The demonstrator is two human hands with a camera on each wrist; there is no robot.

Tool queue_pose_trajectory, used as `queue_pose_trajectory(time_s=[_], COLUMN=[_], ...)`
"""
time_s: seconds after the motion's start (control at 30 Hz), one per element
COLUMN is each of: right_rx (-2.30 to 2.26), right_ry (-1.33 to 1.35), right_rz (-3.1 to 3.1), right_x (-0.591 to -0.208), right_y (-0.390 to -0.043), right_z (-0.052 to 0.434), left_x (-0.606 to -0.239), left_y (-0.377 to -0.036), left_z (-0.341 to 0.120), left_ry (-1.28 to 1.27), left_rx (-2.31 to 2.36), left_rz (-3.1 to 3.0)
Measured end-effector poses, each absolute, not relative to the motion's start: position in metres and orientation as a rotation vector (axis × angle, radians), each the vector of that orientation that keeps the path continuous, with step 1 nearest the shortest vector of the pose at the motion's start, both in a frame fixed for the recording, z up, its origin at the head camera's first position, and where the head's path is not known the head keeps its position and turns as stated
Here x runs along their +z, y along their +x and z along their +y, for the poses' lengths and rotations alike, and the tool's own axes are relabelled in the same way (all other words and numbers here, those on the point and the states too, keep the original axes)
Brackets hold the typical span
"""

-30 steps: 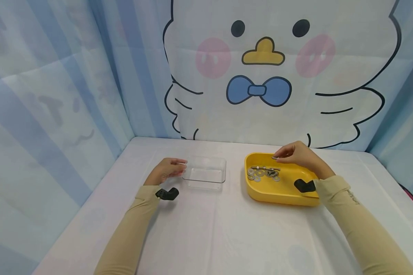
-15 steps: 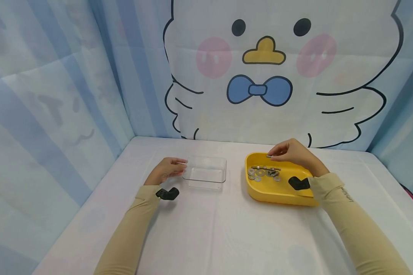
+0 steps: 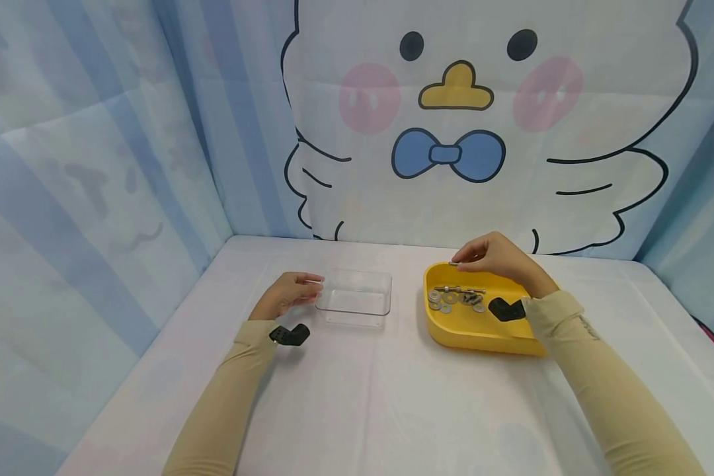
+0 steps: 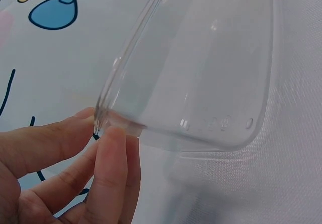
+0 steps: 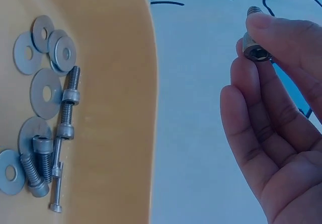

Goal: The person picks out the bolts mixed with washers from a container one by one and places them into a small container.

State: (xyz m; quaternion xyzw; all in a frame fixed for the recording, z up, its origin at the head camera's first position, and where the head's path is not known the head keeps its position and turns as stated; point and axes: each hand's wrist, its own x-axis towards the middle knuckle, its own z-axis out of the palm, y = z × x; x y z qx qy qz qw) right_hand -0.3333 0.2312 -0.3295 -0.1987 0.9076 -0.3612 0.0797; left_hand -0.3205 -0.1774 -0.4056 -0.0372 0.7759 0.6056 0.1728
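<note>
Between thumb and fingertips my right hand (image 3: 492, 256) pinches a short socket-head screw (image 5: 255, 50), its hex socket showing in the right wrist view. That hand is over the back left rim of the yellow tray (image 3: 482, 344). In the tray lie several flat washers (image 5: 46, 93) and several more socket-head screws (image 5: 65, 131), bunched toward the left side. My left hand (image 3: 288, 294) pinches the left wall of a clear plastic box (image 4: 201, 83), thumb on one side of the rim and fingers on the other. Nothing shows inside the box.
Both containers stand on a white cloth-covered table (image 3: 357, 396), the box left of the tray with a gap between. Behind hangs a curtain (image 3: 357, 205) printed with a cartoon bird; another curtain closes the left side. Each wrist carries a black camera mount (image 3: 291, 335).
My right hand has moved left and slightly up with the screw, from over the tray to its back left rim. The left hand and the clear box have stayed in place.
</note>
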Motion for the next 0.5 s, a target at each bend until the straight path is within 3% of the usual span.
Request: queue_pose_trajectory(time_s=[0.5], right_rx=[-1.079], right_ry=[-0.655], right_rz=[2.693], right_x=[-0.32], right_y=[-0.339], right_z=[0.211], left_x=[-0.405], left_y=[-0.32], left_z=[-0.176], left_ry=[-0.141], left_rx=[1.745], left_rz=[2.195])
